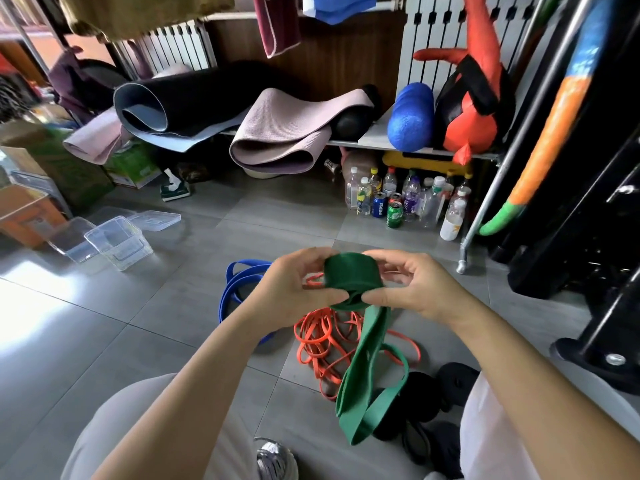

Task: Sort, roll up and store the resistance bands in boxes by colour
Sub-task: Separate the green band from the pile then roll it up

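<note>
A wide green resistance band [360,358] is partly rolled at its top end, and the rest hangs down to the floor. My left hand [298,289] and my right hand [412,289] both pinch the rolled part, one on each side, above the floor. Beneath them lies a tangle of thin orange bands [322,337]. Blue bands [239,282] lie to the left, partly hidden by my left forearm. Black bands [426,396] lie at the lower right. Clear plastic boxes [117,242] stand open on the floor at the left.
A loose clear lid [156,220] lies behind the boxes. Bottles and cans [401,202] stand under a shelf holding rolled mats [277,136] and a blue foam roller [410,116]. A black rack [588,237] fills the right. Cardboard boxes [31,188] stand far left.
</note>
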Motion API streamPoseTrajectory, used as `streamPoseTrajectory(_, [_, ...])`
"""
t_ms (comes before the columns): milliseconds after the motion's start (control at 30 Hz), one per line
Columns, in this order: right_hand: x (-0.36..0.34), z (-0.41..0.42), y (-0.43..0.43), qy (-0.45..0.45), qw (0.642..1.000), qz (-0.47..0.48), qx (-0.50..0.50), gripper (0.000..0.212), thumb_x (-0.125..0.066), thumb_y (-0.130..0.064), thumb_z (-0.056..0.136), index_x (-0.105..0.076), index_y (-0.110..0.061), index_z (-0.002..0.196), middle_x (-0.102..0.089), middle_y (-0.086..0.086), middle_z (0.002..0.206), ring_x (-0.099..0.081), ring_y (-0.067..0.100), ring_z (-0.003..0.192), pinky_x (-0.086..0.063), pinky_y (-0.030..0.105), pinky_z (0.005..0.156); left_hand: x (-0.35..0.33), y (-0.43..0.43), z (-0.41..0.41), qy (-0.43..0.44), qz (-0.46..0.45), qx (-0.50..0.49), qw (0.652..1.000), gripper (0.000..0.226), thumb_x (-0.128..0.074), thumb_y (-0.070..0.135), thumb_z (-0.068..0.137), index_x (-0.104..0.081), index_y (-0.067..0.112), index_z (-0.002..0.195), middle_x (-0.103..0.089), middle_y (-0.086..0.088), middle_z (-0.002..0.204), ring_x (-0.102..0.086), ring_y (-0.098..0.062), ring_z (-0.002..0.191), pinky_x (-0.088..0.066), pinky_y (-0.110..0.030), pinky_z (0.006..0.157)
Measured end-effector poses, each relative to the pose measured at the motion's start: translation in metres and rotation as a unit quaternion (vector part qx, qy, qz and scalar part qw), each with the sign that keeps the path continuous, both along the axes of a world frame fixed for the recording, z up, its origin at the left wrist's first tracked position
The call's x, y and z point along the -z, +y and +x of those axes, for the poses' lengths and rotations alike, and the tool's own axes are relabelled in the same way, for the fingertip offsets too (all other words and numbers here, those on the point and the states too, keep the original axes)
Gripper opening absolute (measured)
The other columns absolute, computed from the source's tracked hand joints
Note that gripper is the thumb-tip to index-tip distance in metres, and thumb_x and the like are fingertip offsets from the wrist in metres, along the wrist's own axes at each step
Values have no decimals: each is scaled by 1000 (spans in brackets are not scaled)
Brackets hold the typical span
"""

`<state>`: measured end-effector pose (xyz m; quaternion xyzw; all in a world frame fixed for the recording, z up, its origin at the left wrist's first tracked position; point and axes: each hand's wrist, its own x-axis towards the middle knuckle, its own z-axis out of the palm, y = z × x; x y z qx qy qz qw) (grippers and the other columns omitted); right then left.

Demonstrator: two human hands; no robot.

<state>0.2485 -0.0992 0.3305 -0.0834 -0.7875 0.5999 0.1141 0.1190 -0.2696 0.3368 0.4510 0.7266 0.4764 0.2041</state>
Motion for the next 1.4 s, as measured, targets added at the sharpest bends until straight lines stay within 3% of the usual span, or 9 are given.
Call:
streamPoseTrajectory(200, [-1, -1, -1, 49, 991, -127, 1, 80, -89, -53, 36, -62, -26, 106, -72, -8, 105, -66, 11, 102, -51, 21, 89, -8, 0, 3, -271, 200, 38, 941, 42, -80, 17, 65, -70, 23, 105, -71, -6, 103, -66, -24, 99, -54, -34, 82])
streamPoseTrajectory(367, [0, -5, -10, 115, 976, -182, 10, 64, -91, -34, 46, -65, -22, 103, -73, -4, 99, -67, 11, 97, -52, 20, 82, 0, 11, 10, -432, 246, 67, 865, 51, -81, 15, 69, -63, 2, 115, -66, -17, 112, -64, -26, 103, -54, -31, 85])
streamPoseTrajectory(467, [-1, -4, -9, 130, 976, -169, 51, 46, -80, -8, 59, -64, -20, 101, -74, -7, 93, -68, 8, 91, -52, 19, 79, 3, 15, 17, -460, 197, 29, 865, 45, -70, 6, 79, -54, -2, 121, -63, -19, 115, -65, -26, 101, -55, -32, 85])
streamPoseTrajectory(533, [-2, -4, -4, 115, 982, -135, 65, 43, -75, -4, 61, -64, -19, 100, -74, -8, 90, -69, 7, 89, -52, 18, 79, 0, 15, 15, -371, 118, -9, 921, 46, -63, 5, 81, -51, 3, 125, -65, -9, 113, -66, -21, 100, -56, -30, 84])
streamPoseTrajectory(633, [1, -3, 2, 54, 996, -24, 62, 49, -78, 5, 66, -64, -20, 106, -72, -9, 91, -68, 3, 87, -50, 15, 79, 1, 11, 6, -60, -17, -58, 996, 76, -77, 14, 72, -38, 19, 138, -51, 10, 128, -54, -14, 118, -51, -35, 94])
streamPoseTrajectory(733, [7, -2, 1, -15, 997, 72, 14, 50, -79, 0, 67, -65, -32, 102, -72, -7, 98, -68, 5, 91, -53, 24, 83, 1, 8, 11, 152, -106, -23, 982, 93, -82, 30, 67, -30, 28, 143, -43, 6, 137, -42, -15, 124, -44, -36, 99])
streamPoseTrajectory(833, [13, -2, -4, -38, 993, 112, -6, 48, -79, -4, 66, -67, -29, 105, -72, -7, 101, -67, 4, 94, -53, 26, 86, 4, 11, 17, 231, -159, 3, 960, 71, -78, 30, 73, -44, 25, 135, -55, 4, 124, -52, -15, 112, -43, -27, 94])
streamPoseTrajectory(1167, [-4, -1, 2, -4, 999, 32, 9, 56, -83, -7, 62, -58, -38, 101, -66, -22, 100, -62, -10, 95, -44, 6, 84, -6, 6, 0, -64, 68, -89, 992, 55, -85, 4, 58, -63, 34, 100, -71, 9, 98, -66, -13, 99, -53, -39, 90])
streamPoseTrajectory(1400, [0, -8, -1, 62, 995, -72, 35, 59, -85, -40, 45, -64, -33, 100, -72, -15, 97, -65, 5, 101, -48, 25, 96, -12, 13, 10, -390, 264, -15, 882, 46, -73, -1, 71, -59, 7, 114, -70, -7, 95, -69, -21, 88, -56, -25, 68])
